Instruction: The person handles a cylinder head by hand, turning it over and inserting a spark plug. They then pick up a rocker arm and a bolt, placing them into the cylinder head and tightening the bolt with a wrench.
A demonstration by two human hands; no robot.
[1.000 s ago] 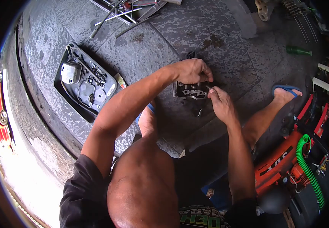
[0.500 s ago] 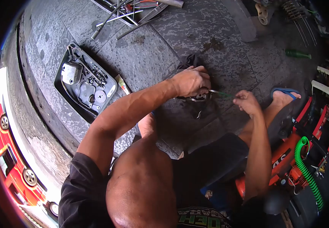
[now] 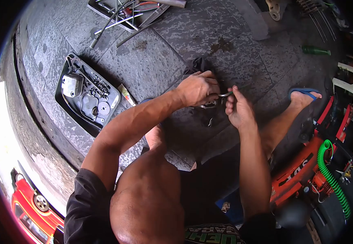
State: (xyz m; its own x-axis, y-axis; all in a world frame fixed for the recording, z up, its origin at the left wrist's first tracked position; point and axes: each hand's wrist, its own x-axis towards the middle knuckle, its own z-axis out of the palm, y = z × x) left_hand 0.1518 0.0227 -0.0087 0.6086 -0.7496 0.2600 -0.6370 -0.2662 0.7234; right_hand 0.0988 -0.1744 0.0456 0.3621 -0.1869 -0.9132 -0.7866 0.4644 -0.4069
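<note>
My left hand (image 3: 199,89) is closed, knuckles up, over a greasy metal engine part (image 3: 209,104) on the floor. From its fingers a shiny, thin metal tool (image 3: 224,95) with a green portion sticks out toward the right. My right hand (image 3: 238,107) has its thumb raised and fingers curled at the green portion of this tool. A dark cloth (image 3: 200,64) lies just beyond my left hand. A small metal piece (image 3: 210,122) rests on the floor below the engine part.
A tray (image 3: 114,106) of engine parts stands at left, beside a small packet (image 3: 126,94). Another tray (image 3: 91,5) holds bars and tools. A green bottle (image 3: 316,50) lies at right, above a sandalled foot (image 3: 302,97), red equipment (image 3: 294,175) and a coiled green hose (image 3: 331,179).
My right hand has moved left, close to my left hand, and its fingers are now at the tool. My left hand stays over the engine part. The view has shifted slightly.
</note>
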